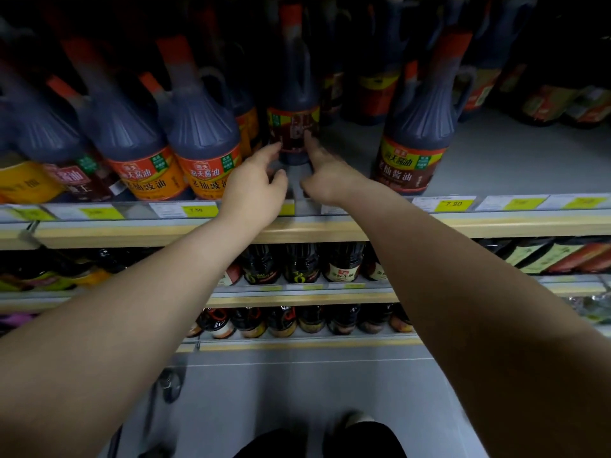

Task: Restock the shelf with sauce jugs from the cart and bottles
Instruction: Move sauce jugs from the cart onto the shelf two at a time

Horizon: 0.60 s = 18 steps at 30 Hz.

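Note:
A dark sauce jug (293, 104) with a red cap and a red label stands upright, set back on the top shelf (496, 160). My left hand (256, 186) reaches in from the left, its index fingertip touching the jug's lower left side. My right hand (325, 175) reaches in from the right, its index fingertip touching the jug's lower right side. The other fingers of both hands are loosely curled and hold nothing. Neither hand wraps round the jug.
Orange-labelled jugs (205, 143) crowd the shelf to the left. One jug (416, 137) stands at the front right, with bare shelf beyond it. Yellow price tags (453, 203) line the shelf edge. Lower shelves hold small dark bottles (340, 262). Grey floor lies below.

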Tool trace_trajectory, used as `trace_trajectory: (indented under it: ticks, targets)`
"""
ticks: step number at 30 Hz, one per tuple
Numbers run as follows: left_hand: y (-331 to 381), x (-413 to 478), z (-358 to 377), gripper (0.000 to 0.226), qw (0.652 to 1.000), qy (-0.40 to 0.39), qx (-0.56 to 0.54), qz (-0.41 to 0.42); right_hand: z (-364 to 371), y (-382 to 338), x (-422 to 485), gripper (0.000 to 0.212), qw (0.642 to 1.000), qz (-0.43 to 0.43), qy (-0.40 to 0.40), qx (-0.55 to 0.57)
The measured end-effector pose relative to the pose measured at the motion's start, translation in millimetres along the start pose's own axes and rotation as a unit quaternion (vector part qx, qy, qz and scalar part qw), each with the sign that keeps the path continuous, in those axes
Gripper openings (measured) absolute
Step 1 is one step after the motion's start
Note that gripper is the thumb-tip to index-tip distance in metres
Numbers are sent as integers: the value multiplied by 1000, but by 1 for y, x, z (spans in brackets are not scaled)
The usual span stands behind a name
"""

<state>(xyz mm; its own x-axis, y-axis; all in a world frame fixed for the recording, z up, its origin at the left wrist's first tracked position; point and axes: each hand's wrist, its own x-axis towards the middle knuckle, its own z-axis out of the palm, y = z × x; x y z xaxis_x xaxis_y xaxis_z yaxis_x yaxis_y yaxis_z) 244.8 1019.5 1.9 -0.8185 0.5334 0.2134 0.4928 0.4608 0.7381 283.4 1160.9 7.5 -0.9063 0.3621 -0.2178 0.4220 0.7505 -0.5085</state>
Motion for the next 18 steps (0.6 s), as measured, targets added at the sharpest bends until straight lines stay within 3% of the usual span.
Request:
trace_trajectory:
  ticks: [3,9,14,18]
  targets:
    - [1,-1,-1,49,1000,-7,6,-4,2,0,-6,77,999,-17,38,23]
    - [26,-11,10,47,998,-55,22,-23,3,22,-79,40,969,-24,231,80]
    - [61,-14,32,53,991,-136,2,-13,-11,48,-131,28,901,72,356,236]
    - [81,-5,57,67,984,-174,-11,-34,-41,62,-126,41,823,174,342,419]
